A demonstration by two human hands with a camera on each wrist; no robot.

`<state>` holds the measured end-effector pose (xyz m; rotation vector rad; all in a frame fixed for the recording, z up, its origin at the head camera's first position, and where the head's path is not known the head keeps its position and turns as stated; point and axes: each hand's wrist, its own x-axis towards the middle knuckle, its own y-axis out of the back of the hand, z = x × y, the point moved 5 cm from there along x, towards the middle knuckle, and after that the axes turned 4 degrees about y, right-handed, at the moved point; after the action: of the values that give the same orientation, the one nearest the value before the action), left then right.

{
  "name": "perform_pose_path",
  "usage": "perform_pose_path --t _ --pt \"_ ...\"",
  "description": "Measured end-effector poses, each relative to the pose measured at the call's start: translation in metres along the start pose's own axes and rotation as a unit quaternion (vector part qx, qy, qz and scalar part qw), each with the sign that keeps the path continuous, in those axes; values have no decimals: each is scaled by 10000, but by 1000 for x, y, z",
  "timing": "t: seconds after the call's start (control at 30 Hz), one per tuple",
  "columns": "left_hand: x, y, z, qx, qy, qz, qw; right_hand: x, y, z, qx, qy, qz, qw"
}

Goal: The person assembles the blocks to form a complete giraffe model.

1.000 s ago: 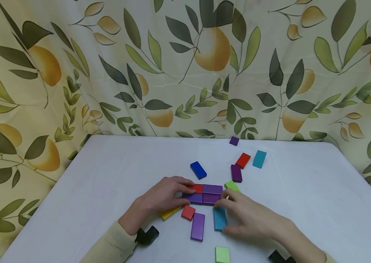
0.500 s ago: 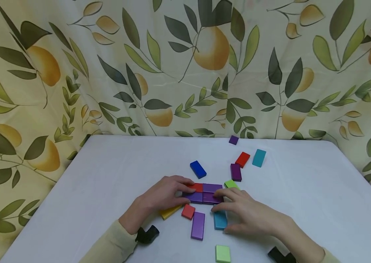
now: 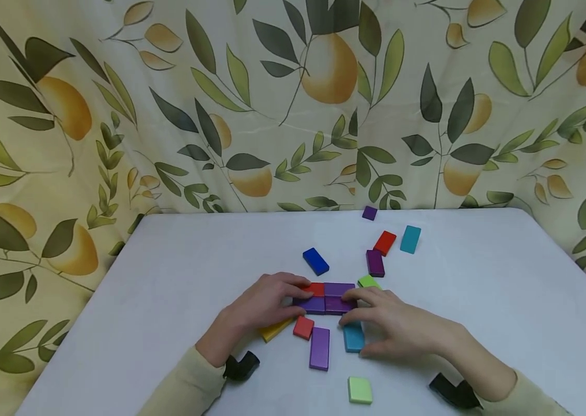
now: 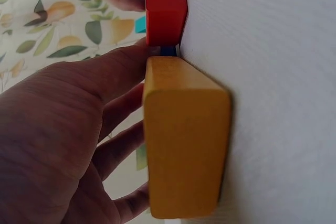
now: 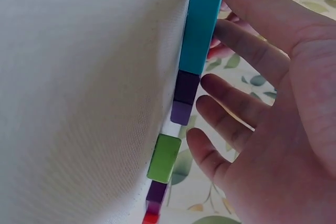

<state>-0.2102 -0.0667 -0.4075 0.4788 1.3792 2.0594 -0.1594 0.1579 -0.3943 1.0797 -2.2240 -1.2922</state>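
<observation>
Blocks lie flush in a two-row group on the white table: a red block (image 3: 316, 289) and a violet block (image 3: 339, 289) behind, a blue-purple block (image 3: 312, 305) and a dark purple block (image 3: 332, 305) in front. My left hand (image 3: 264, 300) rests at the group's left end, index finger over the red block, thumb along the near edge. Below its palm lies a yellow block (image 4: 186, 145). My right hand (image 3: 402, 322) has relaxed, spread fingers, with fingertips on the dark purple block's right end. Its thumb is beside a teal block (image 5: 200, 24), partly covered in the head view.
Nearer me lie a small red block (image 3: 303, 327), a long violet block (image 3: 320, 349) and a pale green block (image 3: 359, 390). Behind the group are a blue block (image 3: 316, 262), a green block (image 3: 368, 281), a plum block (image 3: 375, 263) and others. A patterned curtain (image 3: 293, 115) backs the table.
My right fingers have spread and moved left onto the dark purple block's end. The left hand keeps its place on the group. The head view has tilted slightly.
</observation>
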Motion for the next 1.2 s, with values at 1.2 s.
perform_pose_path --t 1.2 --pt "2 1 -2 -285 149 -79 9995 11 6 9 -68 -293 182 9994"
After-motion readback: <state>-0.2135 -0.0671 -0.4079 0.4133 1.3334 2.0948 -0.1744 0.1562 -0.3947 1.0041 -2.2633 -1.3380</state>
